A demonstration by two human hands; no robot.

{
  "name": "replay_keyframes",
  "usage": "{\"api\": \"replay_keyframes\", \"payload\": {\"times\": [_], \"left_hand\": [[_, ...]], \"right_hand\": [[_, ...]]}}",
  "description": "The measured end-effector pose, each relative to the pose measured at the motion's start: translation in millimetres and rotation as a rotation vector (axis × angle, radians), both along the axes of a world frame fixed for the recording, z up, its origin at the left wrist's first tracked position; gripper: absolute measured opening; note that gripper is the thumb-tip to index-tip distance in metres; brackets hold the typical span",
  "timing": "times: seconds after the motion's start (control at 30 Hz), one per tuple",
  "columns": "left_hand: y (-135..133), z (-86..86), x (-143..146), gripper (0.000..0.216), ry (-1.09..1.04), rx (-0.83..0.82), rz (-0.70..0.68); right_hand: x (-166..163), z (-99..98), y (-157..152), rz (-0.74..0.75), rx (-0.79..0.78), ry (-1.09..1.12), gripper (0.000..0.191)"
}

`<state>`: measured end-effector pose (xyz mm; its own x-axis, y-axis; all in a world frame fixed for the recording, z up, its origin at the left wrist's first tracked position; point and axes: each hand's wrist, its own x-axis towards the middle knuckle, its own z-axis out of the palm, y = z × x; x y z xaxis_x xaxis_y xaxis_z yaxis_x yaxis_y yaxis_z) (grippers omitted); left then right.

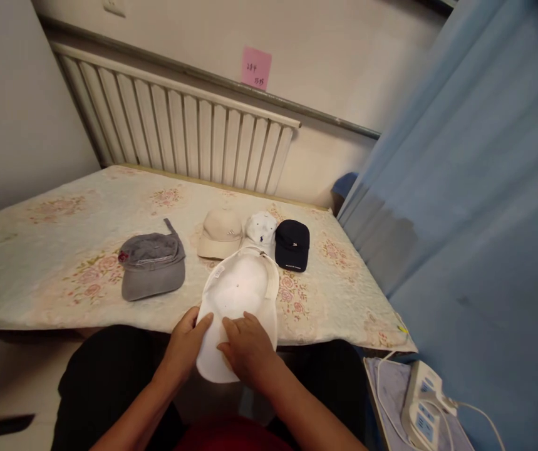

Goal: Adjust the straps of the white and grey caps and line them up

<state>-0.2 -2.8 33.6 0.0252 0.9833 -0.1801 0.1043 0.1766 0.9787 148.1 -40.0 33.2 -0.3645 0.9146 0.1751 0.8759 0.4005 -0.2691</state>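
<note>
A white baseball cap (237, 289) is turned with its inside facing up and its brim pointing towards me. My left hand (188, 332) grips the left edge of the brim, thumb on top. On the brim's inner face rests my right hand (247, 344), its fingers bent and pressed against it. Just beyond lie a beige cap (222, 233), a small white cap (262, 228) with a dark logo, partly covered by the held cap, and a black cap (293, 244). To the left sits a grey cap (153, 266) with its strap sticking up.
The caps lie on a bed with a flowered cover (81, 238). Behind it stand a radiator (175, 119) and a wall with a pink note (256, 67). A blue curtain (475, 188) hangs at right, above a power strip (426, 404) with cables.
</note>
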Motion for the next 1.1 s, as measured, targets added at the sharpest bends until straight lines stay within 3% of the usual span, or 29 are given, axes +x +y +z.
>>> {"api": "replay_keyframes", "payload": {"times": [0.17,0.43,0.6,0.73,0.97,1.1], "left_hand": [[2,-6.8,2,0.029,-0.001,0.034,-0.003],[-1,-23.3,8,0.024,0.102,0.158,-0.097],[-2,-17.6,9,0.022,0.124,0.201,-0.094],[-1,-12.2,4,0.021,0.125,0.208,-0.11],[1,-15.3,-2,0.029,0.05,0.102,-0.037],[-1,-13.3,-2,0.028,0.052,0.046,-0.028]], "right_hand": [[2,-0.9,-2,-0.051,-0.051,0.025,0.036],[-25,18.0,7,-0.204,-0.204,0.643,0.033],[-33,27.1,14,-0.222,-0.184,0.814,0.038],[-31,22.5,7,-0.192,-0.162,0.711,0.038],[-16,3.4,-7,-0.082,-0.131,0.22,0.044],[-5,7.8,-5,-0.071,-0.184,0.152,0.029]]}}
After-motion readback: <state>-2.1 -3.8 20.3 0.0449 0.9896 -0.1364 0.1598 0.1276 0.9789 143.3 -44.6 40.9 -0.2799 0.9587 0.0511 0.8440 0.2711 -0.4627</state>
